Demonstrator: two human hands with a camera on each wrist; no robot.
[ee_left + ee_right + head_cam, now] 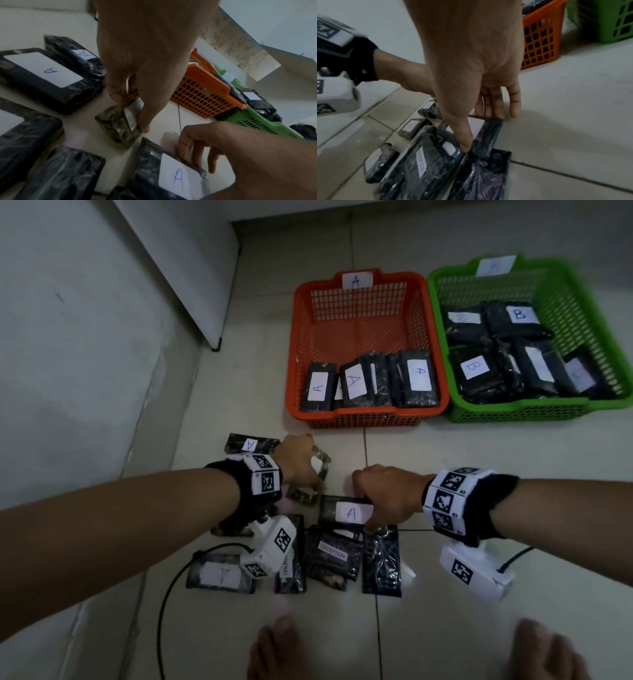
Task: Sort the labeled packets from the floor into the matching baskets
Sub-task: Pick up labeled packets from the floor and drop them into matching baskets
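Note:
Black wrapped packets with white labels lie on the tiled floor. My left hand pinches a small packet between thumb and fingers; its label is mostly hidden. My right hand grips the edges of a packet labelled A, thumb on the near side and fingers on the far side. Beyond the hands, the orange basket marked A holds several A packets. The green basket to its right holds B packets.
More packets lie around my hands: one labelled A at the far left, another A near me, one marked EXCEPTION and a plain black one. A black cable and my bare feet are close by. A wall runs along the left.

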